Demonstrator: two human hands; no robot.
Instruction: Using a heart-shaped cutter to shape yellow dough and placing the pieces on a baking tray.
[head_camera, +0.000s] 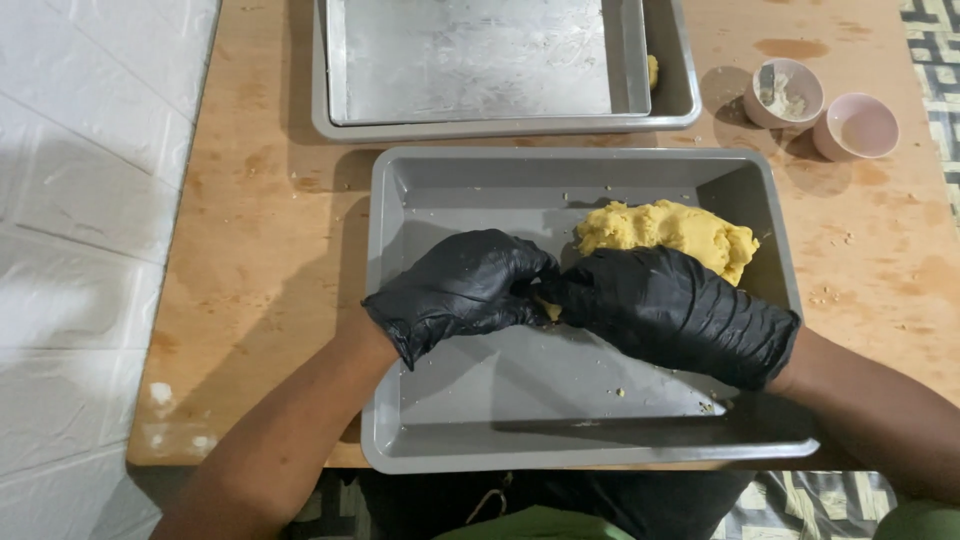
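Note:
Both my hands wear black gloves and meet over a grey metal baking tray (420, 190). My left hand (460, 287) and my right hand (675, 310) pinch a small piece of yellow dough (549, 309) between their fingertips; most of that piece is hidden by the fingers. A large lump of yellow dough (668, 232) lies in the tray just behind my right hand, toward the far right corner.
Two more metal trays (500, 125), one nested in the other, stand at the back of the wooden table (270, 250). Two small pink bowls (785, 93) (856, 127) sit at the back right. A white wall runs along the left.

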